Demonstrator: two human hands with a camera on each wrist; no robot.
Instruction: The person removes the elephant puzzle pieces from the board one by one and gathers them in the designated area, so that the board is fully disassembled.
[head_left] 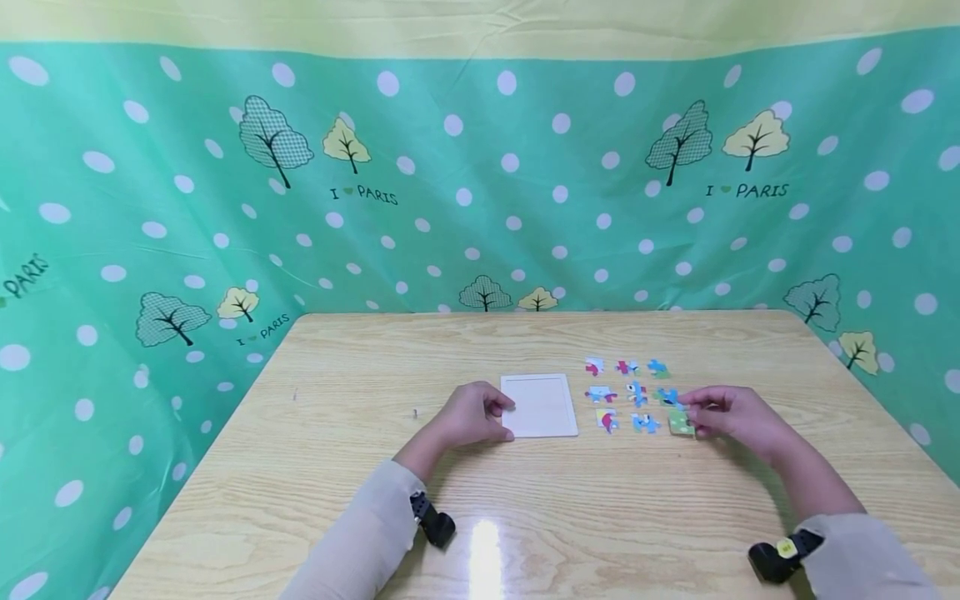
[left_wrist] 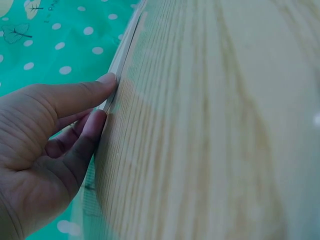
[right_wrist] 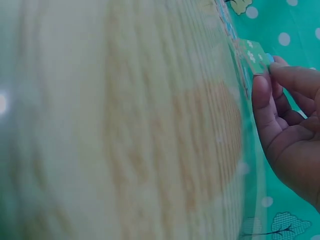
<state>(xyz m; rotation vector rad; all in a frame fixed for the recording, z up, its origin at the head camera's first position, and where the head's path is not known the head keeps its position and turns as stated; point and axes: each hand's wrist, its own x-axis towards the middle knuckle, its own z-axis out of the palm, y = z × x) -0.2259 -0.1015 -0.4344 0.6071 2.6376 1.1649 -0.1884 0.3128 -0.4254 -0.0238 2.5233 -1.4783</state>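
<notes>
A white square puzzle tray (head_left: 540, 407) lies flat on the table. My left hand (head_left: 471, 412) grips its left edge near the front corner with thumb and finger, seen edge-on in the left wrist view. Several jigsaw pieces are spread in rows to the right of the tray, among them a red and white piece (head_left: 595, 367) at the back and a blue piece (head_left: 645, 423) in front. At the right front of these, my right hand (head_left: 741, 421) pinches a green jigsaw piece with pale spots (right_wrist: 254, 54) between thumb and fingers, its front face tilted up.
The wooden table (head_left: 600, 517) runs back to a green dotted curtain (head_left: 510, 183). A small dark speck (head_left: 416, 413) lies left of the tray. Black wrist cameras (head_left: 435, 523) are strapped over both sleeves.
</notes>
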